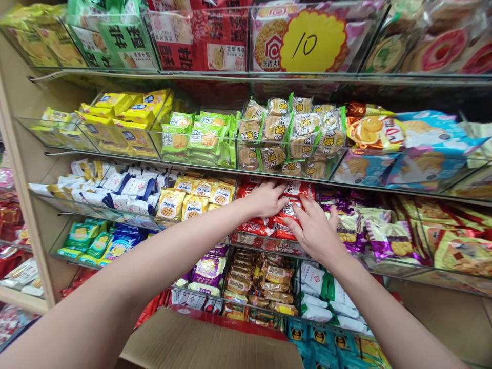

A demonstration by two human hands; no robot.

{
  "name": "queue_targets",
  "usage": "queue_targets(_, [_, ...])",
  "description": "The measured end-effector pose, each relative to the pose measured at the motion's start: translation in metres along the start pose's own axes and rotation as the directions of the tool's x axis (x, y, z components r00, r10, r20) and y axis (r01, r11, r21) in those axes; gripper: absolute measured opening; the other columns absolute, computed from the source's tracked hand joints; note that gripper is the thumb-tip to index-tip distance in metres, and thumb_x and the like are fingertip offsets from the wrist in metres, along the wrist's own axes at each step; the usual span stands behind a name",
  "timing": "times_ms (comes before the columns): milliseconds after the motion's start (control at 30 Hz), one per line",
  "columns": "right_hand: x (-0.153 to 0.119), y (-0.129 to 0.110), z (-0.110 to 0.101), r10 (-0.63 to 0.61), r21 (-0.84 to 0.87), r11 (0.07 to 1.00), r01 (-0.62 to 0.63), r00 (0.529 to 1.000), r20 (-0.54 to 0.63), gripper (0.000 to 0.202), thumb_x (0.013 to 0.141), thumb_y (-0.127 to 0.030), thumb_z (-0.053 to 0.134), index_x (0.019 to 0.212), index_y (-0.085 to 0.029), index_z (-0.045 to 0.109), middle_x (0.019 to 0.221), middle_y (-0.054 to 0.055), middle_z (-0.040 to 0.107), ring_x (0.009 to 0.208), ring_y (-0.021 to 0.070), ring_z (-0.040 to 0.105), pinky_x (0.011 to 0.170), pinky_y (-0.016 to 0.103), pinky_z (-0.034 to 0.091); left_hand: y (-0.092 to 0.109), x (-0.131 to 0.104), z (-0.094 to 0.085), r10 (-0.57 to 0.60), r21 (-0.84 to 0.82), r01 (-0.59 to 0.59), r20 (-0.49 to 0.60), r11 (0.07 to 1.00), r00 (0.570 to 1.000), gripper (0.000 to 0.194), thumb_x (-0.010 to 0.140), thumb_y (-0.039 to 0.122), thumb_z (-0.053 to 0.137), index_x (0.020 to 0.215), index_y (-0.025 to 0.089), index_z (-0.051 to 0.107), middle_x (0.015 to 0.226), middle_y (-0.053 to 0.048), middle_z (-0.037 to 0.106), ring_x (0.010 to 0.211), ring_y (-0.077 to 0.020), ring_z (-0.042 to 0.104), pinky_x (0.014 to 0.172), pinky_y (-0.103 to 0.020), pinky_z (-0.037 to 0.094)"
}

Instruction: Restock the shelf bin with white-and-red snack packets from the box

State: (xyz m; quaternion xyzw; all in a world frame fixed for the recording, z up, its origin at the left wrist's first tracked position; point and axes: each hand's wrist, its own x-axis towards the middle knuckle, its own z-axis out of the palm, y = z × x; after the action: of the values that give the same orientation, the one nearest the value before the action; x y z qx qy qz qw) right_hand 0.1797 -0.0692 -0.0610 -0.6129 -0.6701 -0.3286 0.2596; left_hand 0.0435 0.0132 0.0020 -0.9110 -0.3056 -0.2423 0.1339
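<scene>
Red snack packets (286, 231) with white lettering fill a clear compartment in the middle of the shelf unit. My left hand (268, 199) lies over the packets at the back left, palm down, its fingers stretched out and touching them. From the right, my right hand (314, 225) rests on the same packets with its fingers spread. Neither hand is closed around a packet. The packets directly under my palms are hidden. Small yellow cookie packets (196, 197) sit in the compartment left of my hands, and purple-edged biscuit packets (388, 238) lie to the right.
An open cardboard box (215, 341) stands below, between my forearms. Clear dividers separate the compartments. The shelf edge (215, 168) above runs close over my hands. Brown-wrapped snacks (261, 279) lie one tier lower. A yellow price sign (313, 41) hangs at the top.
</scene>
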Motion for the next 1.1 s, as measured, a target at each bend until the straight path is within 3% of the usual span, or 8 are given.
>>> queue_targets(133, [0.0, 0.002, 0.002, -0.003, 0.016, 1.0, 0.003, 0.999, 0.042, 0.052, 0.086, -0.049, 0.022, 0.118, -0.017, 0.047, 0.13, 0.013, 0.041, 0.121, 0.0271, 0.028, 0.094, 0.06, 0.01, -0.003, 0.006, -0.001, 0.021, -0.04, -0.015, 0.151, 0.999, 0.988, 0.058, 0.084, 0.048, 0.025, 0.133, 0.017, 0.023, 0.136, -0.013, 0.03, 0.124, -0.0243, 0.03, 0.096, -0.035, 0.029])
queue_targets(300, [-0.005, 0.004, -0.004, 0.0, 0.043, 0.999, -0.002, 0.998, 0.057, 0.055, 0.085, -0.053, 0.021, 0.12, -0.017, 0.045, 0.134, 0.012, 0.036, 0.124, 0.0256, 0.026, 0.095, 0.059, 0.012, -0.008, 0.0, -0.009, -0.01, -0.02, 0.015, 0.243, 1.0, 0.97, 0.059, 0.084, 0.051, 0.025, 0.134, 0.02, 0.019, 0.138, -0.013, 0.027, 0.124, -0.0267, 0.028, 0.097, -0.038, 0.026])
queue_targets(533, [-0.013, 0.009, -0.003, -0.06, -0.023, 0.998, 0.059, 0.998, -0.01, 0.051, 0.087, -0.048, 0.023, 0.119, -0.016, 0.046, 0.13, 0.012, 0.041, 0.124, 0.0247, 0.026, 0.096, 0.058, 0.007, -0.004, -0.019, -0.014, -0.011, -0.005, 0.012, 0.224, 1.0, 0.974, 0.062, 0.083, 0.056, 0.019, 0.136, 0.025, 0.01, 0.142, -0.012, 0.014, 0.129, -0.0298, 0.015, 0.099, -0.051, 0.017])
queue_targets(767, [-0.012, 0.006, 0.0, -0.054, -0.04, 0.998, 0.054, 0.999, -0.006, 0.052, 0.086, -0.049, 0.023, 0.118, -0.016, 0.048, 0.129, 0.013, 0.042, 0.122, 0.0266, 0.028, 0.095, 0.06, 0.006, -0.004, -0.015, -0.013, -0.028, -0.017, 0.034, 0.273, 0.999, 0.962, 0.066, 0.08, 0.06, 0.018, 0.135, 0.024, 0.014, 0.139, -0.011, 0.025, 0.126, -0.0307, 0.022, 0.097, -0.056, 0.016])
queue_targets(933, [-0.001, 0.006, -0.004, -0.027, -0.044, 0.999, 0.028, 0.999, 0.02, 0.057, 0.085, -0.052, 0.021, 0.125, -0.016, 0.041, 0.134, 0.014, 0.035, 0.124, 0.0279, 0.025, 0.094, 0.061, 0.003, -0.004, -0.008, -0.01, -0.048, -0.001, 0.05, 0.228, 0.999, 0.972, 0.066, 0.081, 0.059, 0.019, 0.134, 0.02, 0.018, 0.14, -0.011, 0.024, 0.126, -0.0294, 0.023, 0.099, -0.05, 0.019])
queue_targets(1100, [0.009, 0.005, -0.002, 0.026, -0.031, 0.999, -0.024, 0.996, 0.09, 0.057, 0.085, -0.052, 0.02, 0.123, -0.015, 0.043, 0.133, 0.014, 0.037, 0.122, 0.0275, 0.028, 0.094, 0.062, 0.002, -0.006, 0.005, -0.005, -0.036, -0.02, 0.043, 0.258, 0.999, 0.965, 0.068, 0.081, 0.059, 0.02, 0.134, 0.016, 0.02, 0.137, -0.013, 0.028, 0.124, -0.0274, 0.029, 0.098, -0.04, 0.026])
